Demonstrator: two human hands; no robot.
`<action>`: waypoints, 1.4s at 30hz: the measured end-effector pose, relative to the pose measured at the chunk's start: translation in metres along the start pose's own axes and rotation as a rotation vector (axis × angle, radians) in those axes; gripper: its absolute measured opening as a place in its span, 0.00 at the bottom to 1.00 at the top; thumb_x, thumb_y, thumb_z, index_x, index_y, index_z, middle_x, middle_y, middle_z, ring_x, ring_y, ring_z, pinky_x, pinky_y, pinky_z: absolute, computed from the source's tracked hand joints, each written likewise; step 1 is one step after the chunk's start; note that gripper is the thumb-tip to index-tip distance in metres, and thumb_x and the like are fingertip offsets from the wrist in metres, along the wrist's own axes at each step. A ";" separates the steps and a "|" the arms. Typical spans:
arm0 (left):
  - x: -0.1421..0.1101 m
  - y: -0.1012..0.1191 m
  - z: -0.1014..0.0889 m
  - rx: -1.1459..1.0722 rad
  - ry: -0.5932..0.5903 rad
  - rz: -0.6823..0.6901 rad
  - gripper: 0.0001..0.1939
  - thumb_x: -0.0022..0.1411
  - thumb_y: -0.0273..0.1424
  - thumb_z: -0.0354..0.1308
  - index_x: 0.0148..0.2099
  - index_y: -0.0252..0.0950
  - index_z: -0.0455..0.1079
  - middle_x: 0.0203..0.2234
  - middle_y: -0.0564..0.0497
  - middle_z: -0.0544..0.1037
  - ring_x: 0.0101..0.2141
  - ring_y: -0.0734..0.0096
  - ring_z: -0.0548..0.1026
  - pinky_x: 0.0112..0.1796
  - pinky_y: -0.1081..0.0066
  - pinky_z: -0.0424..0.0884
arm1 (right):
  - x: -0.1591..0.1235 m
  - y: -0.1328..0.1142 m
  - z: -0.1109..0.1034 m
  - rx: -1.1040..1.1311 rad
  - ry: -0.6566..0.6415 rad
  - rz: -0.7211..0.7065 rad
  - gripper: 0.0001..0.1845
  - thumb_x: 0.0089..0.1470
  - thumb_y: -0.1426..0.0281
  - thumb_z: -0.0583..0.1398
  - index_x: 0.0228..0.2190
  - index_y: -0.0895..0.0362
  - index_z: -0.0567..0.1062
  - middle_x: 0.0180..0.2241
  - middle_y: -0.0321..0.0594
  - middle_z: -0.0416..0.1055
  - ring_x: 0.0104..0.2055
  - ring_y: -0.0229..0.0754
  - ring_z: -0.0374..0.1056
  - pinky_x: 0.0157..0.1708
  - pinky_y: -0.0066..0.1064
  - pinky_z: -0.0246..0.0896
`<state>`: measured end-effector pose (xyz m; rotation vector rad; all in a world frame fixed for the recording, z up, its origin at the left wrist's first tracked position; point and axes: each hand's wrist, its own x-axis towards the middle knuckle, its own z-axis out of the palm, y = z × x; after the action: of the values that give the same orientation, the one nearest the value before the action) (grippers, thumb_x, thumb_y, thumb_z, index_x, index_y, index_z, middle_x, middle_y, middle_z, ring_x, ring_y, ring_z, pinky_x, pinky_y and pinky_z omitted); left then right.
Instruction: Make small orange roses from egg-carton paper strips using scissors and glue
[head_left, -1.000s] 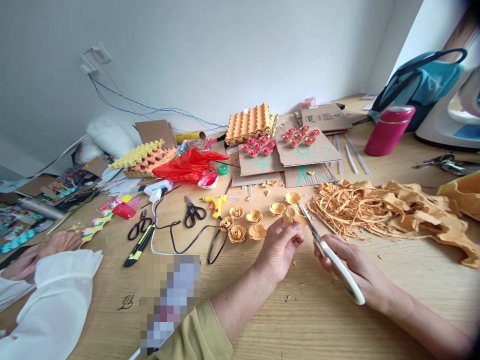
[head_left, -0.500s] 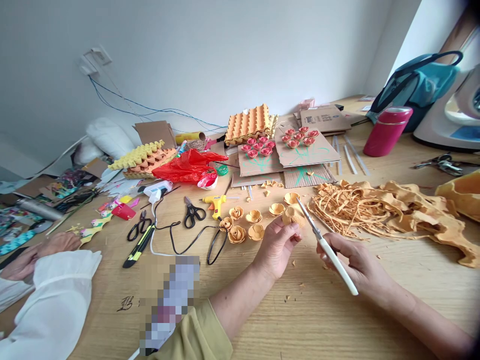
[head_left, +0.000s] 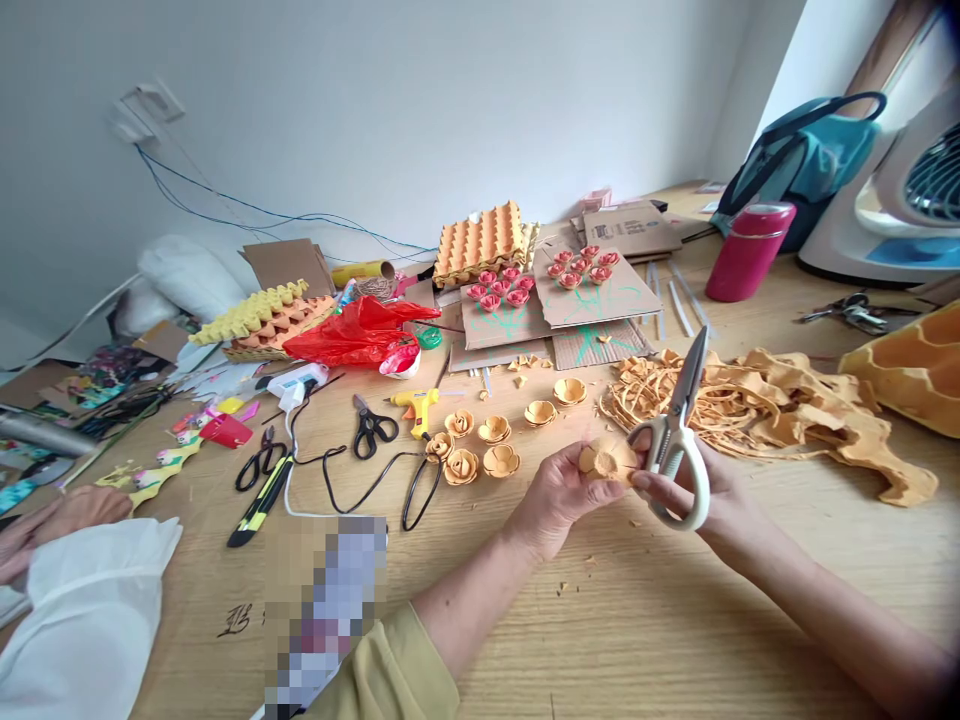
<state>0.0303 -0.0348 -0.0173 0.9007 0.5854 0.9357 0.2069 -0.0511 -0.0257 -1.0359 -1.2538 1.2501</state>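
Two bare hands meet to the near right of the yellow glue gun (head_left: 421, 410), over the wooden table (head_left: 555, 640). The left hand (head_left: 553, 497) is closed around the near-left edge of an orange flower-shaped cup (head_left: 607, 460), pinching it with thumb and fingers. The right hand (head_left: 694, 490) grips white-handled scissors (head_left: 690, 385), blades pointing up and away, while its fingertips touch the cup's right edge.

To the near left of the glue gun lie a green-and-black cutter (head_left: 260, 503) and, farther left, another person's hands (head_left: 71, 520). Seven more orange cups (head_left: 501, 461) sit from its near side round to its right, three of them with curled centres. Black-handled scissors (head_left: 373, 428) lie just to its left.

Well right of the glue gun is a heap of orange scraps (head_left: 787, 400). Beyond it lie a red plastic bag (head_left: 360, 335) and, to the far right, cardboard sheets (head_left: 600, 300) bearing red flowers (head_left: 581, 265). Orange egg trays (head_left: 480, 240) are stacked behind, with a pink bottle (head_left: 750, 255) farther right.
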 end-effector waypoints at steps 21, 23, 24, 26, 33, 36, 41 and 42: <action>0.010 0.016 -0.019 -0.119 0.119 -0.003 0.21 0.51 0.32 0.70 0.49 0.37 0.77 0.37 0.51 0.77 0.38 0.72 0.73 0.44 0.69 0.66 | 0.000 -0.003 -0.016 0.110 -0.515 0.334 0.27 0.60 0.43 0.52 0.31 0.54 0.72 0.15 0.32 0.62 0.17 0.35 0.52 0.22 0.32 0.52; 0.009 0.017 -0.018 -0.103 0.080 -0.006 0.18 0.51 0.33 0.70 0.46 0.36 0.78 0.36 0.50 0.78 0.39 0.70 0.73 0.45 0.69 0.67 | -0.001 0.001 -0.015 0.178 -0.536 0.350 0.27 0.59 0.43 0.52 0.30 0.54 0.72 0.14 0.31 0.61 0.16 0.35 0.52 0.24 0.33 0.56; 0.009 0.016 -0.018 -0.095 0.063 -0.012 0.17 0.51 0.33 0.69 0.45 0.35 0.79 0.35 0.49 0.78 0.38 0.70 0.74 0.45 0.68 0.67 | -0.001 0.002 -0.015 0.199 -0.534 0.349 0.27 0.59 0.43 0.52 0.30 0.54 0.73 0.14 0.31 0.60 0.16 0.35 0.52 0.25 0.33 0.58; 0.008 0.015 -0.018 -0.082 0.045 -0.031 0.18 0.52 0.34 0.69 0.46 0.35 0.79 0.34 0.49 0.79 0.37 0.69 0.74 0.44 0.68 0.67 | 0.001 0.004 -0.015 0.220 -0.498 0.338 0.27 0.60 0.44 0.52 0.30 0.54 0.73 0.15 0.31 0.61 0.16 0.35 0.53 0.26 0.34 0.60; 0.010 0.011 -0.020 -0.044 0.135 -0.056 0.17 0.50 0.33 0.72 0.44 0.35 0.80 0.36 0.49 0.79 0.34 0.74 0.73 0.40 0.71 0.67 | 0.007 -0.006 -0.014 0.138 -0.315 0.240 0.26 0.61 0.45 0.51 0.31 0.53 0.72 0.18 0.35 0.65 0.19 0.37 0.58 0.22 0.32 0.53; 0.011 0.008 -0.020 0.033 0.186 -0.011 0.15 0.50 0.34 0.73 0.40 0.35 0.80 0.37 0.49 0.80 0.35 0.75 0.73 0.40 0.71 0.67 | 0.006 -0.010 -0.017 -0.017 -0.313 0.180 0.26 0.62 0.46 0.50 0.33 0.54 0.71 0.21 0.36 0.66 0.22 0.38 0.59 0.23 0.32 0.53; 0.013 0.004 -0.019 0.151 0.229 0.091 0.16 0.48 0.35 0.75 0.38 0.33 0.80 0.36 0.47 0.81 0.36 0.72 0.74 0.42 0.70 0.68 | 0.002 -0.011 -0.023 -0.253 -0.365 0.118 0.23 0.61 0.48 0.55 0.30 0.55 0.70 0.23 0.36 0.66 0.25 0.37 0.59 0.24 0.31 0.55; 0.014 0.003 -0.019 0.155 0.239 0.094 0.16 0.48 0.35 0.75 0.37 0.33 0.80 0.35 0.47 0.81 0.36 0.71 0.74 0.41 0.70 0.68 | 0.001 -0.012 -0.024 -0.346 -0.368 0.093 0.21 0.61 0.50 0.56 0.30 0.55 0.71 0.24 0.36 0.67 0.26 0.38 0.59 0.24 0.30 0.56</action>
<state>0.0209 -0.0142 -0.0251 0.9682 0.8344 1.1028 0.2318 -0.0484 -0.0159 -1.1515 -1.7692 1.3666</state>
